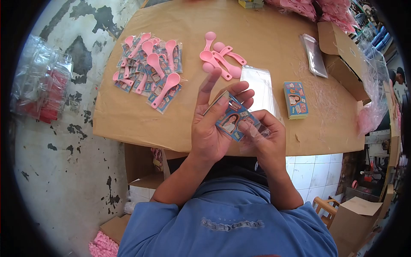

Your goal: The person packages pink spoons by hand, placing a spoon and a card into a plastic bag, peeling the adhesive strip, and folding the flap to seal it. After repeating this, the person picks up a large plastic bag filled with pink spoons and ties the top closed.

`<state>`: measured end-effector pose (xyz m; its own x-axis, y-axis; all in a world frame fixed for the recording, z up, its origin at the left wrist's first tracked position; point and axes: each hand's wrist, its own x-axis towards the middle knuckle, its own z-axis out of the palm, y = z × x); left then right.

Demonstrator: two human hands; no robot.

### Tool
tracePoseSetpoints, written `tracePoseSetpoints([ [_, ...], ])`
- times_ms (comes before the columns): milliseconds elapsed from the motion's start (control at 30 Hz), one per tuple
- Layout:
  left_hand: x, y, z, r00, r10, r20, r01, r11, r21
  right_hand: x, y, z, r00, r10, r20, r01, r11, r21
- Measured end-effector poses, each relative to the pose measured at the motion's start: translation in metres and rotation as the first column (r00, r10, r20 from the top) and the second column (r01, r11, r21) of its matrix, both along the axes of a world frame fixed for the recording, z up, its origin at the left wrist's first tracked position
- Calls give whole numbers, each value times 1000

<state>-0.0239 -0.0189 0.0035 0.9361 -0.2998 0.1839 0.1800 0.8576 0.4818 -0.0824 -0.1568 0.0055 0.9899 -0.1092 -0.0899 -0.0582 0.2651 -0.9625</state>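
My left hand (212, 128) holds a blue printed card (233, 118) between thumb and fingers, its index finger raised. On the card's right side, my right hand (267, 137) pinches the card together with a clear plastic bag (249, 145). Several loose pink spoons (222, 64) lie just beyond my hands. To their left is a pile of bagged pink spoons (156, 64) with blue cards. A stack of clear bags (261, 83) lies behind my right hand, and a stack of printed cards (295, 100) sits to the right of it.
The brown-covered table (120, 115) has an open cardboard box (342, 58) at its right edge, beside another bundle of clear bags (314, 55). Pink bundles (338, 15) lie at the back right. Plastic bags (43, 81) hang at the left wall. Part of a person (399, 76) shows far right.
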Motion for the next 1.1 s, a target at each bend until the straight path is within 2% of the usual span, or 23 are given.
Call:
tracePoseSetpoints([
  [100, -4, -6, -2, 999, -52, -10, 52, 998, -35, 1, 0, 9, 997, 6, -83, -2, 999, 51],
  [233, -8, -9, -5, 995, -92, -48, 87, 992, -91, 7, 3, -10, 995, -58, 87, 60, 998, -29],
  [300, -9, -6, -4, 995, -73, -71, 68, 996, -64, 8, 5, -16, 983, -84, 162, 99, 991, -86],
  [367, -9, -2, -5, 995, -42, -93, 40, 999, -27, 8, 14, -10, 950, -186, 252, 230, 960, -161],
  [433, -6, 7, -9, 994, -3, -113, 5, 1000, 19, 9, 13, -3, 903, -127, 411, 283, 894, -346],
  [500, 0, 21, -13, 976, 66, -206, -73, 997, -26, 10, 0, 4, 821, 134, 556, 298, 728, -617],
  [533, 5, 30, -15, 963, 96, -252, -112, 993, -47, 8, 0, 14, 849, 189, 494, 227, 713, -663],
  [633, 20, 68, -26, 939, 183, -290, -223, 969, -108, 21, -13, 16, 872, 184, 454, 234, 658, -716],
  [667, 21, 75, -24, 940, 212, -267, -247, 963, -107, 27, -16, 28, 913, 155, 376, 207, 620, -757],
  [767, 17, 84, -16, 939, 274, -210, -299, 949, -99, 65, -24, 37, 911, 232, 341, 211, 449, -868],
  [867, 13, 76, -10, 946, 275, -170, -294, 951, -100, 105, -8, 31, 935, 254, 247, 153, 339, -928],
  [967, 10, 71, -9, 949, 276, -155, -293, 950, -105, 133, 16, 18, 933, 290, 213, 179, 139, -974],
  [1100, 10, 75, -10, 942, 319, -108, -328, 941, -81, 162, 23, -14, 901, 308, 305, 272, 145, -951],
])
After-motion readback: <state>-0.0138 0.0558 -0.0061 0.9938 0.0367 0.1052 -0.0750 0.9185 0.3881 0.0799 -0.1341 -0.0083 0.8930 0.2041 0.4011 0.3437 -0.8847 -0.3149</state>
